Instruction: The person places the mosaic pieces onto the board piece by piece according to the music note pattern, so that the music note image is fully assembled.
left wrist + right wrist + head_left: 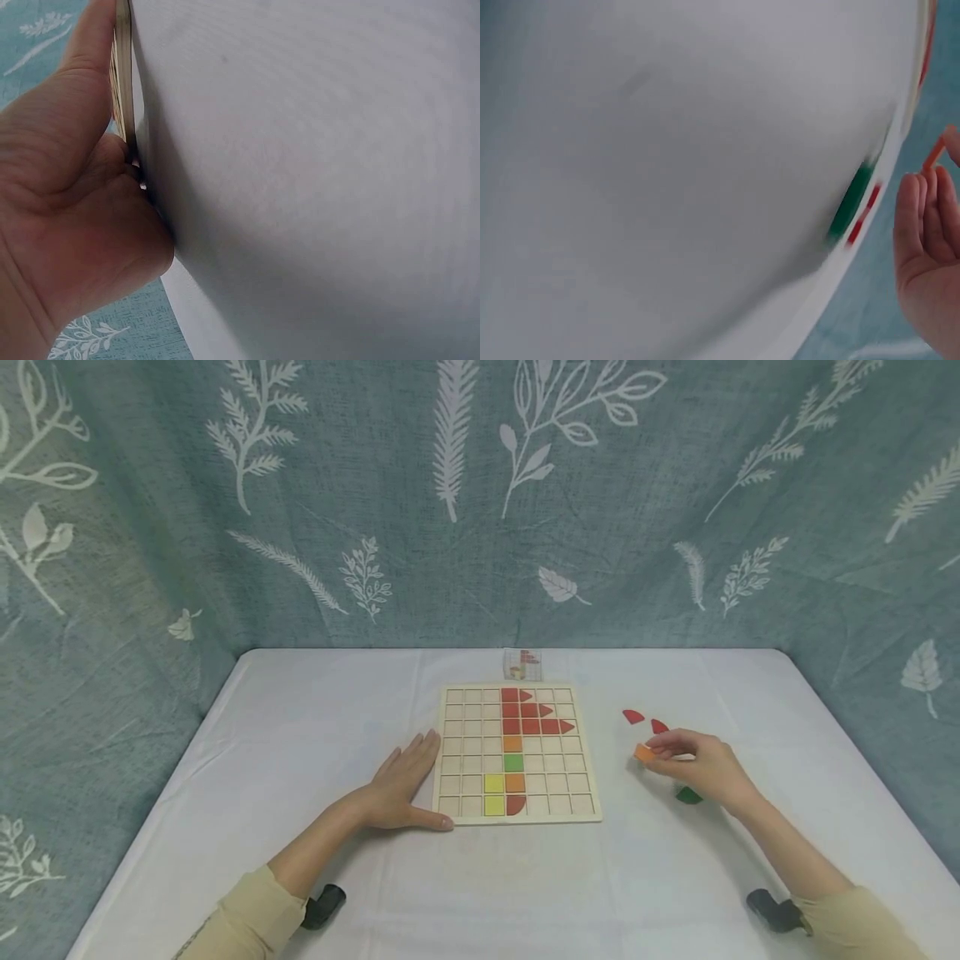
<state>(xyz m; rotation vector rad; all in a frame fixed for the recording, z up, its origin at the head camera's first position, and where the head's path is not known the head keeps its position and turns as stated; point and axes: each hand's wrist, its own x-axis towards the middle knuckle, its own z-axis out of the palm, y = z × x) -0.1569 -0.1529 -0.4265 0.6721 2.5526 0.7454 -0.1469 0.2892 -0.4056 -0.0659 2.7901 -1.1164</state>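
Note:
A wooden grid board lies mid-table, with red, orange, green and yellow tiles in some of its cells. My left hand rests at the board's left edge, fingers straight and thumb by the near left corner; the left wrist view shows that hand against the board's side. To the right of the board, my right hand pinches an orange tile between thumb and fingers, above the table. Close to this hand lie a green quarter-round tile and two red quarter-round tiles, one farther left and one beside the fingers.
Behind the board stands a small clear holder with a pattern card showing coloured shapes. A white cloth covers the table. Patterned blue-green curtains hang at the back and sides. Dark wrist devices sit by both sleeves.

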